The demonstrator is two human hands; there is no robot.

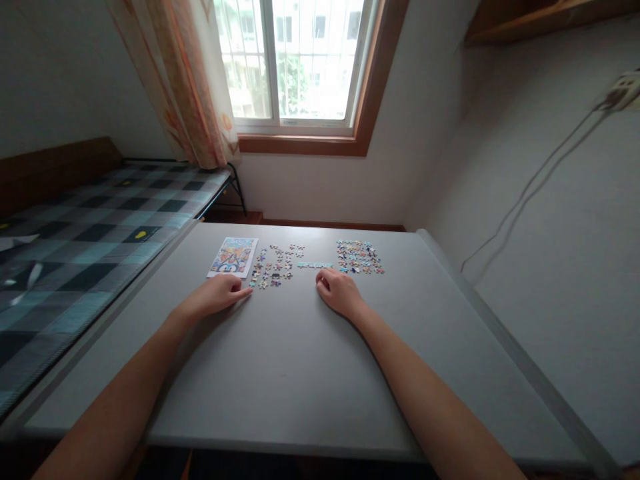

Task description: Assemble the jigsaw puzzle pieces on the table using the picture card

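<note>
So, left to right: picture sheet [233, 258], then our left hand [223, 292], index finger extended by the loose pieces [276, 275], nothing visibly gripped. We should nudge with light fingertips, keeping the joined strip [314, 265] mid-table [280, 373] undisturbed. Our right hand [339, 291] curls at its right end; fingertips hidden, can't tell if it's holding anything. Far-right batch [356, 270]: prints too small to read.

Left hand [217, 295] and right hand [340, 292] both bare, slim fingers [243, 293], nails too small to make out. Left forearm [135, 383] and right forearm [423, 383] bare too, smooth outline, narrow at the wrist, thicker toward the elbow. Anything worn lower down: too dark to read.
</note>
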